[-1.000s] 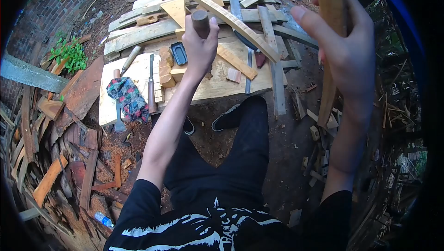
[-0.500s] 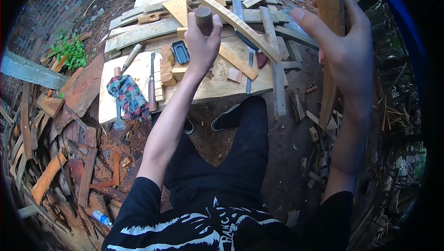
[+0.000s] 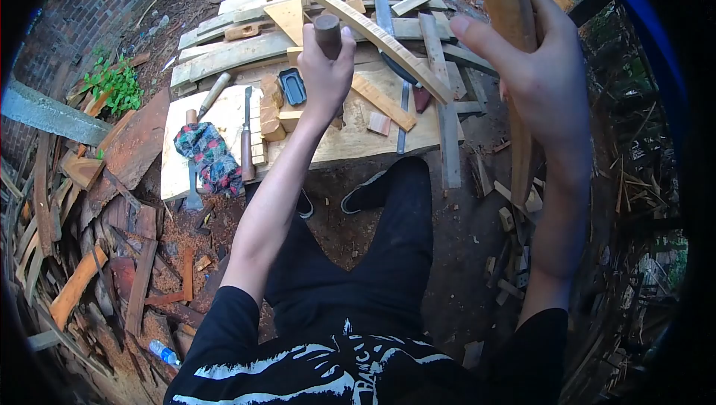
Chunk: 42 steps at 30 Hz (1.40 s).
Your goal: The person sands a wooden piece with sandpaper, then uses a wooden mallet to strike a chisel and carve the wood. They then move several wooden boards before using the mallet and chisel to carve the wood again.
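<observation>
My left hand is wrapped round a dark round wooden handle, held upright over the bench; its lower end is hidden behind my hand. My right hand grips a long curved wooden piece at the right, thumb on the near side. A long narrow wooden strip slants past the left hand. Beside my left wrist lie an open dark case and wooden blocks. A chisel and a patterned cloth are on the bench's left part.
Long boards lie across the back of the workbench. A metal ruler and a plank reach over its front edge. Scrap wood covers the ground at the left. A plastic bottle lies at the lower left.
My right hand and the curved wooden piece have shifted slightly left. My left hand keeps its grip and has barely moved.
</observation>
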{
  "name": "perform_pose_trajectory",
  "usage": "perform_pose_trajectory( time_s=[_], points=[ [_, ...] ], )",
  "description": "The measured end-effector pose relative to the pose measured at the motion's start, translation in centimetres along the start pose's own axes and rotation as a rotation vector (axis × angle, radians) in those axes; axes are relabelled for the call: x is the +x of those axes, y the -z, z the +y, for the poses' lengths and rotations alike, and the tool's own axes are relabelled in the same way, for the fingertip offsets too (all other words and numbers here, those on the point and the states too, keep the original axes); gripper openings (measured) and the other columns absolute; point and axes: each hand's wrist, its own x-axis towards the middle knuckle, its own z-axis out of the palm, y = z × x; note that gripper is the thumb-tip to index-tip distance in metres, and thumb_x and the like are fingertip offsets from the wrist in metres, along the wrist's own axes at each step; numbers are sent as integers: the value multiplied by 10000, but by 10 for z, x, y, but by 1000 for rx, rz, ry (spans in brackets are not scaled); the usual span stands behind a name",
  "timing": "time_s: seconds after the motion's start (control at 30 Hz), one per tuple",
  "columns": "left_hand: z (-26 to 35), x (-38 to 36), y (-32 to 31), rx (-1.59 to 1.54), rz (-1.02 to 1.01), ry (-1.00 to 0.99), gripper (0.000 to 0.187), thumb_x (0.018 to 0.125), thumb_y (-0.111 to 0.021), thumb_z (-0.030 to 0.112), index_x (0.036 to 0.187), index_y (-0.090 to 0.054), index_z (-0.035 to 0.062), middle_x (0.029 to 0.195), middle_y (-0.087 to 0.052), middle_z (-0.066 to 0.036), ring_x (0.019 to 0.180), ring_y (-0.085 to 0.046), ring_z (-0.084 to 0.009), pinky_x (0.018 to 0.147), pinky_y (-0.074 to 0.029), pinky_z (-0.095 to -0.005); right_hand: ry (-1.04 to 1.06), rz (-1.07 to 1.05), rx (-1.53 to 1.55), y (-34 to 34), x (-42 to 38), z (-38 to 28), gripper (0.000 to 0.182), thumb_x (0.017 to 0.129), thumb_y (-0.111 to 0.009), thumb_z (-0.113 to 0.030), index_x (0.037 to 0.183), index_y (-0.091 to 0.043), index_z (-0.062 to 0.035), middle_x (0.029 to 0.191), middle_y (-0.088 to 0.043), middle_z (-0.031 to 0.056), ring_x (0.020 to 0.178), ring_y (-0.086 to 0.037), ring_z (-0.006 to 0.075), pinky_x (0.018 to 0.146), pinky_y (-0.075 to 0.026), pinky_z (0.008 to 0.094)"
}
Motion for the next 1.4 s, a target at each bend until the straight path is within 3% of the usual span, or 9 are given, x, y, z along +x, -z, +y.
perform_pose_trajectory(
  time_s=[0.57, 0.7, 0.73, 0.9, 0.97, 1.0, 1.07, 1.17, 1.4],
  points=[
    [2, -8, -5, 3, 16, -88, 253, 948, -691, 170, 1062, -545, -2, 820, -693, -151, 749, -726, -231, 680, -553, -347, 95, 230, 193, 49, 13, -8, 349, 860, -778, -360, 1024, -673, -70, 675, -508, -52, 501, -434, 22, 474, -323, 179],
    [3, -13, -7, 59, -7, -90, 263, 945, -696, 169, 1075, -546, -3, 846, -704, -174, 770, -742, -274, 682, -566, -364, 181, 69, -207, -47, -17, 35, 463, 743, -753, -178, 1160, -649, -5, 782, -673, 94, 677, -664, 302, 771, -554, 409],
    [0, -13, -4, 30, -60, -153, 279, 944, -702, 180, 1091, -548, -2, 858, -708, -184, 773, -746, -295, 669, -570, -371, 50, -285, -344, -56, -29, 33, 456, 741, -763, -174, 1151, -653, -8, 805, -701, 152, 752, -712, 298, 778, -564, 403],
    [-2, -18, -6, 62, -23, -166, 275, 945, -704, 182, 1085, -552, 0, 830, -699, -169, 739, -739, -282, 638, -556, -366, 66, -67, -176, -6, 5, 10, 372, 797, -751, -215, 1102, -676, -15, 804, -718, 156, 770, -730, 228, 721, -572, 379],
    [3, -16, -7, 34, -27, -123, 259, 948, -700, 182, 1055, -548, 3, 799, -689, -161, 724, -734, -272, 626, -548, -362, 847, 85, -828, 30, 27, 16, 393, 792, -743, -215, 1122, -677, -11, 836, -701, 161, 741, -704, 335, 747, -584, 443],
    [3, -15, -7, 31, -22, -114, 254, 948, -698, 187, 1031, -540, 5, 782, -685, -158, 716, -733, -267, 621, -548, -361, 843, 86, -837, 32, 23, 13, 393, 792, -743, -215, 1122, -677, -11, 836, -701, 161, 741, -704, 335, 747, -584, 443],
    [5, -13, -7, 38, -32, -130, 261, 958, -692, 170, 1022, -501, 3, 786, -683, -178, 720, -735, -291, 622, -551, -373, -77, 243, 73, 23, 13, 5, 377, 797, -747, -207, 1106, -671, -6, 848, -726, 160, 803, -731, 196, 731, -571, 362],
    [3, -13, -5, 56, -44, -136, 274, 967, -684, 153, 1028, -464, 1, 802, -684, -200, 741, -740, -325, 636, -559, -392, 75, -129, -544, -61, -22, 55, 480, 818, -737, -246, 1226, -650, -9, 925, -694, 161, 936, -713, 374, 874, -574, 442],
    [0, -12, -6, 29, -36, -76, 260, 954, -693, 199, 1055, -546, 10, 804, -692, -152, 725, -733, -255, 645, -553, -354, 128, -6, -537, 42, 31, 3, 409, 788, -776, -307, 1051, -688, -6, 836, -711, 150, 781, -704, 269, 729, -562, 396]
  ],
)
